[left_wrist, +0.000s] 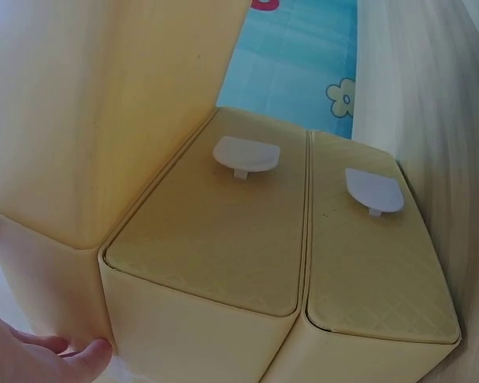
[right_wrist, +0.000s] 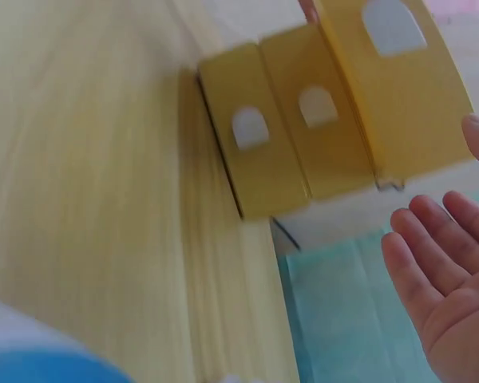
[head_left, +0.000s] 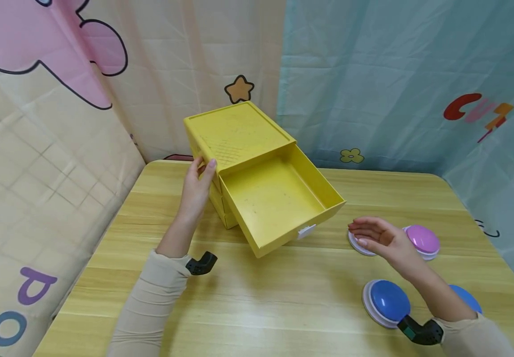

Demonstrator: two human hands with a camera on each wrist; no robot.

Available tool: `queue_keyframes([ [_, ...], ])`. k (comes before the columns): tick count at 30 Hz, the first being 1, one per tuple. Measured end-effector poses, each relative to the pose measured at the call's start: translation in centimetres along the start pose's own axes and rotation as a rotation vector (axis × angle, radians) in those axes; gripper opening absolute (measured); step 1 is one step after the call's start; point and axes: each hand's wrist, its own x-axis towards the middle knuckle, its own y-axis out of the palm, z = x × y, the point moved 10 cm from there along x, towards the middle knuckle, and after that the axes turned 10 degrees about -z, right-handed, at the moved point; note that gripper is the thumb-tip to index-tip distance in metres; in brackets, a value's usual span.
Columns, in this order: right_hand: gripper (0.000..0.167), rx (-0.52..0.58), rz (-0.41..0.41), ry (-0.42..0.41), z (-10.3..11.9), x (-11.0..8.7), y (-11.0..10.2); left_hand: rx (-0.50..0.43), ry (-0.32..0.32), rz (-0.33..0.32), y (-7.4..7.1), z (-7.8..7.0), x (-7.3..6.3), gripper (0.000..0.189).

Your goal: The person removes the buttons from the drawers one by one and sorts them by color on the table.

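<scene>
A yellow drawer cabinet (head_left: 239, 134) stands at the back of the table. Its top drawer (head_left: 279, 198) is pulled well out, showing a bare inside and a white handle (head_left: 307, 231). The two lower drawers, each with a white handle (left_wrist: 247, 154), are closed in the left wrist view. My left hand (head_left: 196, 191) rests against the cabinet's left side, thumb near the upper front corner and fingertips touching the wall. To the right of the drawer, my right hand (head_left: 383, 240) hovers with loosely extended fingers, apart from the cabinet and holding nothing.
Round push buttons on white bases lie at the right: a pink one (head_left: 423, 239), a blue one (head_left: 389, 300) and another blue one (head_left: 465, 297) partly behind the right forearm. A white base (head_left: 358, 247) shows under the right hand. Printed curtains (head_left: 372, 74) surround the table.
</scene>
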Motion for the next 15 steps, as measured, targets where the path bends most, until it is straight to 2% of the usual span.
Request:
queue_keyframes([
  [3, 0.036, 0.084, 0.012, -0.027, 0.4, 0.1, 2.0, 0.003, 0.008, -0.011, -0.1, 0.8, 0.6, 0.076],
  [7, 0.038, 0.161, -0.019, -0.062, 0.8, 0.7, 4.2, -0.001, 0.019, -0.024, -0.3, 1.4, 1.0, 0.078],
  [11, 0.037, 0.169, -0.098, -0.042, 0.5, 1.3, 5.5, -0.006, 0.023, -0.023, -0.3, 1.3, 1.1, 0.077],
  [15, 0.029, 0.182, -0.195, -0.024, 0.3, 1.7, 6.0, -0.003, 0.016, -0.023, -0.3, 1.3, 1.0, 0.077],
])
